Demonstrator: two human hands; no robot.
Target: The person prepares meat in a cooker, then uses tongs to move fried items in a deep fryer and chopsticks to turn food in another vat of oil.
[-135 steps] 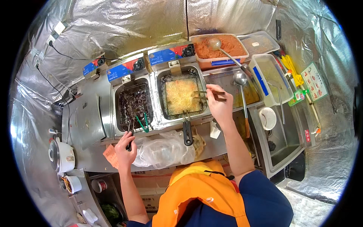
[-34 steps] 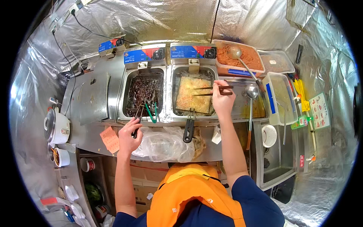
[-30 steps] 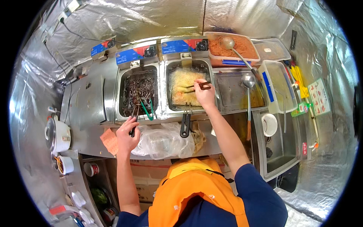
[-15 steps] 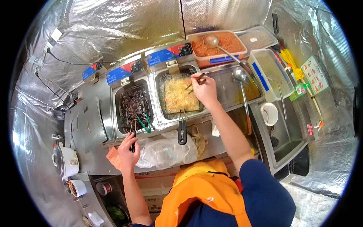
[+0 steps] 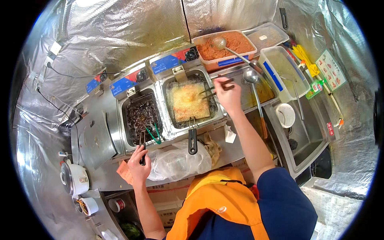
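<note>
Right hand's (image 5: 229,96) fingers pinch dark chopsticks (image 5: 207,96), likely for safe reach over heat; tips by right edge of golden slab (image 5: 190,102), frying in right fryer (image 5: 208,123). Left hand's (image 5: 140,165) fingers curl round black handle (image 5: 143,160) fronting left fryer (image 5: 121,121), apparently steadying it.

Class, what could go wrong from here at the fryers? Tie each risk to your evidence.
Splashes: the bare right hand holds chopsticks with their tips over the bubbling vat, which might spit onto it.
Heat: a clear plastic bag lies just in front of that vat and could soften.
Knocks: a black handle juts out from the vat's front, where it might be bumped.
</note>
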